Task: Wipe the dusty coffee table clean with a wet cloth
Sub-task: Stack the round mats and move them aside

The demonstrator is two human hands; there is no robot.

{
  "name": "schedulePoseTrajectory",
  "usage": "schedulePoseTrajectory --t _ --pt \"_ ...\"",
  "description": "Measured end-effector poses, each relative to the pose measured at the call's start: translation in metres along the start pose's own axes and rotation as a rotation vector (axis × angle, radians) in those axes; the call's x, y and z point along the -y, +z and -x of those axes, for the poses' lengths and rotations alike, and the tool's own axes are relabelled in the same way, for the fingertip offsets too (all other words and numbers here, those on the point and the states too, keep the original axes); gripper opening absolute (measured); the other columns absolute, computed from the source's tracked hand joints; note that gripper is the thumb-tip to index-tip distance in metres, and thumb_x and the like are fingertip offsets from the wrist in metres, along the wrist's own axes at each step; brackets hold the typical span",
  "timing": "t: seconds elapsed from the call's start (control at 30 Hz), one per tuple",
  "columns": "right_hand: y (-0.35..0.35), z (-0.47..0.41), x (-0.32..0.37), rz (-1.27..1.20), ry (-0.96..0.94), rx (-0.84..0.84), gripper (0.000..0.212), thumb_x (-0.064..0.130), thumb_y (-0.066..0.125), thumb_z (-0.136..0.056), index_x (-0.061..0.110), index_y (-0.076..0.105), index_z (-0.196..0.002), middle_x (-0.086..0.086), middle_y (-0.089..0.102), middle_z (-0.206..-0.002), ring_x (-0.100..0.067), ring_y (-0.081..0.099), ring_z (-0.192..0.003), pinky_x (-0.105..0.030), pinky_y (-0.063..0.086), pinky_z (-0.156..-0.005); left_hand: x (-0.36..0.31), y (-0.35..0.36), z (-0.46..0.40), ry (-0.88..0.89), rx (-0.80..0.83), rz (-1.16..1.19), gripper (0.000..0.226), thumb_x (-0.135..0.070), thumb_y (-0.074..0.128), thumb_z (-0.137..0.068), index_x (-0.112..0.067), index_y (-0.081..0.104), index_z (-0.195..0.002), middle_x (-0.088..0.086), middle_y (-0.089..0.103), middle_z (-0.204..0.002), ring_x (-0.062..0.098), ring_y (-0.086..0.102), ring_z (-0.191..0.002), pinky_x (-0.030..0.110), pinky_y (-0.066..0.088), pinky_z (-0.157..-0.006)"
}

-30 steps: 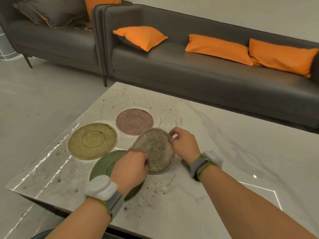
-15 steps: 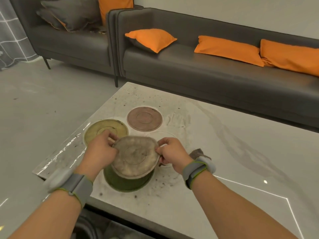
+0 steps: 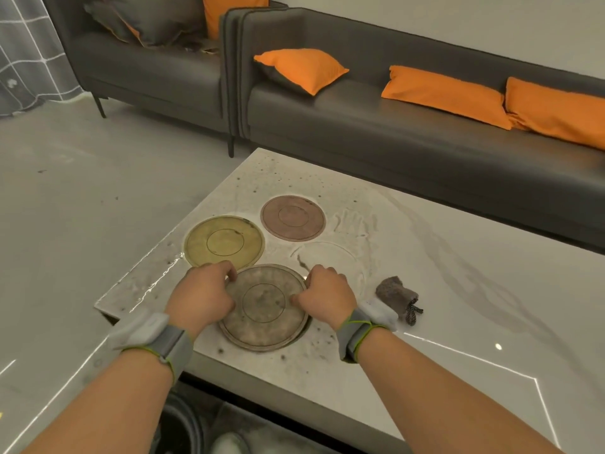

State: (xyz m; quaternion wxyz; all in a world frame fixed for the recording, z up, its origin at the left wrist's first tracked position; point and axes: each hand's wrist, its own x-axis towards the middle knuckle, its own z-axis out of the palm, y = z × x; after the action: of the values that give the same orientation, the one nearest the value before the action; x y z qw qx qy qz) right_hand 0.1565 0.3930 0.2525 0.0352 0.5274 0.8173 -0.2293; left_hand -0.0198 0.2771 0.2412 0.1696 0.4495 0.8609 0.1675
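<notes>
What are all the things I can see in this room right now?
Coffee table: one, pale marble, dusty at its left end, in front of the sofas.
Grey-brown plate: one, dusty, near the table's front edge, stacked on something dark of which only a sliver shows.
Yellow plate: one, on the table behind the left hand.
Pink plate: one, farthest back on the table.
Cloth: one, grey-brown, bunched on the table beside the right wrist.
Sofas: two, dark grey, behind the table.
Cushions: orange ones on both sofas, a grey one on the left sofa.
Left hand: grips the grey-brown plate's left rim.
Right hand: grips its right rim.
</notes>
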Motion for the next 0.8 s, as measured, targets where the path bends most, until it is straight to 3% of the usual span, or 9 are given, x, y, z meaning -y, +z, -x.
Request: schedulePoseTrajectory --t 0.17,0.3,0.4,0.5,0.67,0.73,0.8 --pt "0.006 0.001 0.016 0.024 0.123 -0.038 0.061 0.031 0.072 -0.078 0.01 0.04 -0.126 -0.016 0.048 -0.129 -0.036 0.045 -0.121 -0.041 0.042 -0.1 0.0 0.004 -0.001 0.008 0.029 -0.075 0.039 -0.02 0.066 -0.073 -0.031 0.057 -0.109 -0.001 0.052 -0.099 0.024 0.048 -0.102 0.03 0.046 -0.077" --pt "0.004 -0.002 0.016 -0.034 0.136 -0.031 0.058 0.025 0.07 -0.079 0.007 0.04 -0.125 -0.016 0.053 -0.127 -0.035 0.052 -0.118 -0.04 0.046 -0.097 -0.002 0.002 0.0 0.0 0.047 -0.11 0.039 -0.02 0.063 -0.076 -0.031 0.055 -0.112 0.002 0.05 -0.107 0.026 0.045 -0.109 0.035 0.048 -0.085" --pt "-0.001 -0.002 0.012 -0.04 0.001 -0.056 0.034 0.017 0.061 -0.08 0.01 0.049 -0.112 -0.015 0.056 -0.115 -0.035 0.055 -0.107 -0.036 0.046 -0.084 -0.001 0.002 -0.001 0.005 0.046 -0.101 0.04 -0.017 0.062 -0.075 -0.031 0.057 -0.112 0.003 0.051 -0.108 0.026 0.046 -0.109 0.037 0.048 -0.087" --pt "-0.007 -0.003 0.006 -0.096 -0.11 -0.051 0.018 0.016 0.061 -0.081 0.013 0.049 -0.095 -0.013 0.061 -0.101 -0.034 0.059 -0.094 -0.037 0.049 -0.077 0.001 0.001 -0.002 0.007 0.029 -0.067 0.04 -0.018 0.063 -0.074 -0.032 0.058 -0.111 0.002 0.052 -0.101 0.026 0.049 -0.102 0.033 0.048 -0.079" --pt "-0.013 -0.008 0.005 -0.29 -0.119 -0.014 0.026 0.01 0.061 -0.081 0.019 0.065 -0.105 -0.009 0.069 -0.092 -0.031 0.064 -0.084 -0.043 0.055 -0.077 0.005 0.005 -0.008 0.018 0.008 0.009 0.044 -0.017 0.062 -0.072 -0.033 0.058 -0.113 0.003 0.054 -0.095 0.026 0.052 -0.095 0.028 0.045 -0.061" --pt "-0.02 -0.012 0.009 -0.48 -0.092 -0.043 0.028 0.001 0.058 -0.08 0.024 0.069 -0.093 -0.01 0.068 -0.074 -0.029 0.062 -0.064 -0.041 0.054 -0.063 0.007 0.003 -0.011 0.036 -0.034 0.048 0.046 -0.02 0.064 -0.073 -0.033 0.057 -0.117 0.005 0.056 -0.103 0.027 0.053 -0.099 0.031 0.048 -0.07" --pt "-0.03 -0.02 0.015 -0.657 -0.063 -0.086 0.035 -0.006 0.055 -0.08 0.025 0.07 -0.087 -0.011 0.065 -0.069 -0.026 0.059 -0.06 -0.036 0.048 -0.057 0.01 -0.003 -0.016 0.051 -0.142 0.114 0.048 -0.024 0.065 -0.074 -0.033 0.056 -0.121 0.007 0.055 -0.109 0.028 0.055 -0.103 0.035 0.049 -0.08"
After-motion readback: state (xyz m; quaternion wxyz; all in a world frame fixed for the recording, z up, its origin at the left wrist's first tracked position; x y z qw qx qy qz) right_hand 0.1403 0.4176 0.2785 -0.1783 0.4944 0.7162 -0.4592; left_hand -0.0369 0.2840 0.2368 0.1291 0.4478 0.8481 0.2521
